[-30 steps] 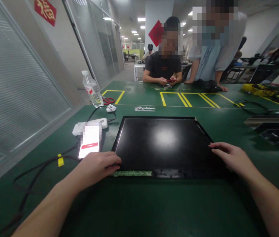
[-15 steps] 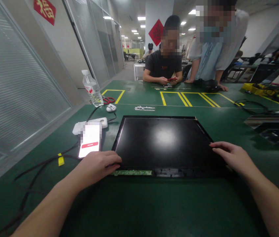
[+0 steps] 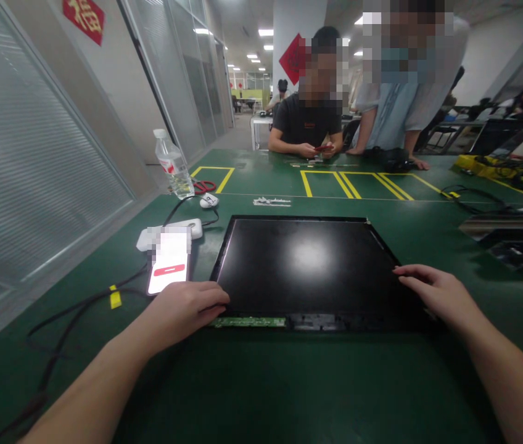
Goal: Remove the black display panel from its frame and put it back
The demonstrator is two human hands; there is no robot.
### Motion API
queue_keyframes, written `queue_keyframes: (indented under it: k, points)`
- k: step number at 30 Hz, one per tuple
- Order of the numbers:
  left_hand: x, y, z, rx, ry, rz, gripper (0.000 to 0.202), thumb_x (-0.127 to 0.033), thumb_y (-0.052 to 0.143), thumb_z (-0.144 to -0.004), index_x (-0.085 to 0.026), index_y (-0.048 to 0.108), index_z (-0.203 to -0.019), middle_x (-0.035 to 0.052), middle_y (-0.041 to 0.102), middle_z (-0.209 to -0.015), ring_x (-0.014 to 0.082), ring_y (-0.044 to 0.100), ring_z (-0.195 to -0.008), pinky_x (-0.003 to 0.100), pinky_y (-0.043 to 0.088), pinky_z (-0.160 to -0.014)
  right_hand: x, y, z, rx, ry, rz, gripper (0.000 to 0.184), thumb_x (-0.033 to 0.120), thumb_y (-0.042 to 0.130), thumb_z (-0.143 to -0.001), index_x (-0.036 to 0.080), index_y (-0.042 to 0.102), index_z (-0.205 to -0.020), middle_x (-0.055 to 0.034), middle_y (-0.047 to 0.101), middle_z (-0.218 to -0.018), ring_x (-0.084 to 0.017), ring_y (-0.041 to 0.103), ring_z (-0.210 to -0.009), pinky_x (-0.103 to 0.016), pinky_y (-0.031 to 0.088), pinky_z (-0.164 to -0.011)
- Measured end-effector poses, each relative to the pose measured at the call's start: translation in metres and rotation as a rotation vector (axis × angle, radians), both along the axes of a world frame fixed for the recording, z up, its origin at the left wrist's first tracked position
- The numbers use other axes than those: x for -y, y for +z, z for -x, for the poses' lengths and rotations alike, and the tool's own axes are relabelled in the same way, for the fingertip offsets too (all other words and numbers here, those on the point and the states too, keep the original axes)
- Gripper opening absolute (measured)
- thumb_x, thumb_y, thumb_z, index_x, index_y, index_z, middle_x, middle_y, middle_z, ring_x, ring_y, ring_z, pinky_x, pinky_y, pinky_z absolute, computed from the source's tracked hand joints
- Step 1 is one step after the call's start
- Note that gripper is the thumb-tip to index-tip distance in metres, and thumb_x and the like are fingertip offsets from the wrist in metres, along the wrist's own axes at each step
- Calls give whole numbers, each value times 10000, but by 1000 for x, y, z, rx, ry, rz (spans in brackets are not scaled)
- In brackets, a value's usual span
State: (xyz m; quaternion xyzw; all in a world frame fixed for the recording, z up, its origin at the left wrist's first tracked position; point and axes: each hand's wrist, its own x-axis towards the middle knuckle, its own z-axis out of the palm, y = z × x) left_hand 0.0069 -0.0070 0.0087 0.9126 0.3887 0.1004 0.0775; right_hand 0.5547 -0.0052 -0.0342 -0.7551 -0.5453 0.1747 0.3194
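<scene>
A black display panel [image 3: 308,265] lies flat before me, screen side up, with a bright reflection in its middle. Along its near edge runs a bare green circuit board [image 3: 250,322]. At the near left corner, my left hand [image 3: 192,305] has its fingers closed over the rim. My right hand [image 3: 437,293] pinches the right edge, thumb and forefinger close together; its lower fingers are partly hidden. Just beyond my left hand, a lit phone [image 3: 169,265] rests on a white power strip [image 3: 197,228].
The green table [image 3: 280,388] bears yellow tape marks. A water bottle [image 3: 172,163], red scissors [image 3: 206,186] and a white plug [image 3: 209,200] are at the back left. Black cables [image 3: 71,314] run along the left. Two people [image 3: 308,123] are across the table, one holding a phone.
</scene>
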Motion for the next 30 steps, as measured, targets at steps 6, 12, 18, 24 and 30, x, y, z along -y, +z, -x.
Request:
queue_keyframes:
  k: [6,12,18,24,30]
  points:
    - [1,3,0,6,-25,2,259,-141,606,-1014,-271,811,-1105,17,876,-1040,184,831,-846,252,581,-730,-1,1,1,-21,-41,45,424,613,737,-734,268,873,-938,-74,786,-819,-198,595,-552,-346,475,-492]
    - [1,-3,0,30,-20,-28,272,-126,606,-1005,-266,821,-1096,22,875,-1024,188,830,-837,257,582,-724,1,5,4,-72,-62,63,431,579,723,-684,267,887,-933,-72,822,-840,-178,549,-489,-330,418,-440]
    - [1,3,-1,19,-20,2,298,-120,606,-996,-274,831,-1115,25,881,-1050,192,841,-863,253,597,-737,-1,3,3,-17,-25,-19,396,599,740,-683,281,884,-870,-73,823,-842,-199,602,-564,-314,423,-460]
    - [2,4,-4,34,-34,-17,294,-110,588,-997,-261,822,-1091,28,886,-1031,191,843,-837,261,600,-723,0,0,1,-25,-29,5,420,609,725,-727,272,882,-923,-78,794,-817,-210,615,-587,-331,463,-492]
    - [-2,-6,-1,200,-29,7,258,-178,573,-1030,-252,819,-1057,31,881,-1026,182,845,-863,263,636,-757,-1,3,-1,-16,-21,69,442,604,720,-715,270,886,-951,-75,775,-784,-213,601,-569,-341,457,-486]
